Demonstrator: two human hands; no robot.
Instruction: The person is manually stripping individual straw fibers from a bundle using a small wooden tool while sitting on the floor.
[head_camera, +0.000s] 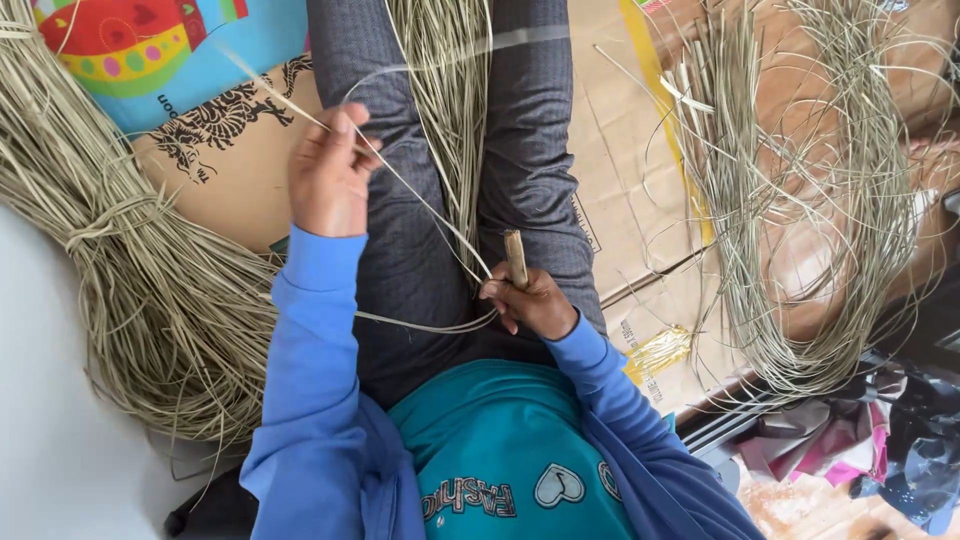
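Observation:
My left hand (330, 175) is raised over my left thigh, its fingers pinched on a thin pale grass strand (425, 205). That strand runs down to my right hand (532, 300), which grips a short wooden stick (516, 258) held upright near my lap. Another strand curves from the right hand back across my lap. A sheaf of the same dry grass strands (450, 90) lies between my grey-trousered legs. Both arms wear blue sleeves.
A thick tied bundle of dry grass (130, 260) lies at the left. A looser looped heap of grass (800, 200) rests on flattened cardboard (620, 180) at the right. A colourful printed sheet (150, 50) is at top left, and crumpled wrappers (860, 450) at bottom right.

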